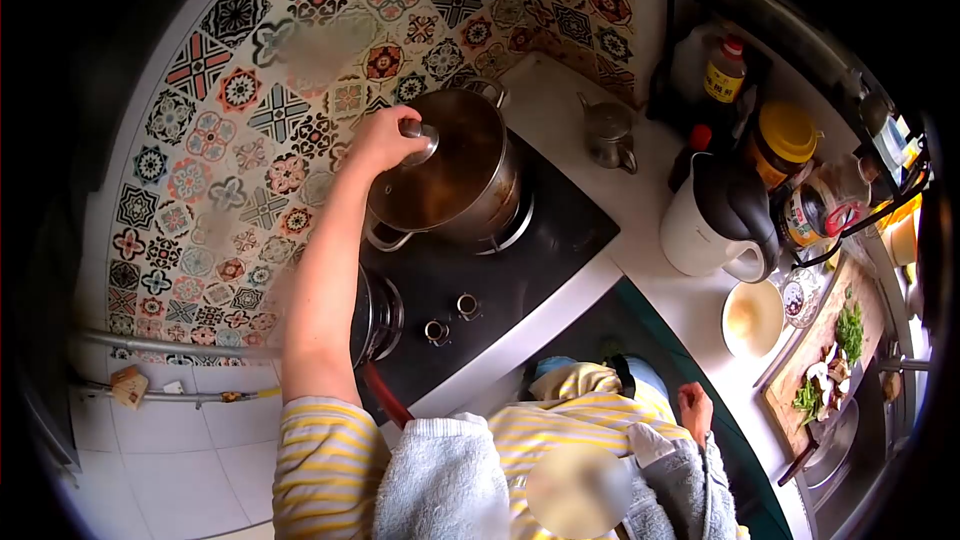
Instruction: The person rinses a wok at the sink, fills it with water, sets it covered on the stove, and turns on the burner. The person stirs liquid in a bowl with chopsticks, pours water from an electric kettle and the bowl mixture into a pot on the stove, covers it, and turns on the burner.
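Observation:
My left hand (385, 140) is closed round the knob (418, 143) of a glass lid, which lies over a large steel pot (480, 195) on the black stove (540, 250). Brownish contents show dimly through the lid. Low by my body at the right, my right hand (694, 410) is loosely curled near the counter's front edge. Its fingers are folded in, and anything inside them is too small to make out.
Right of the stove stand a small metal pot (608, 130), a white kettle (700, 230), a bowl (753, 320), bottles and jars. Farther right, a cutting board (790, 405) holds chopped greens and white pieces beside the sink. A red handle (387, 395) juts toward my body.

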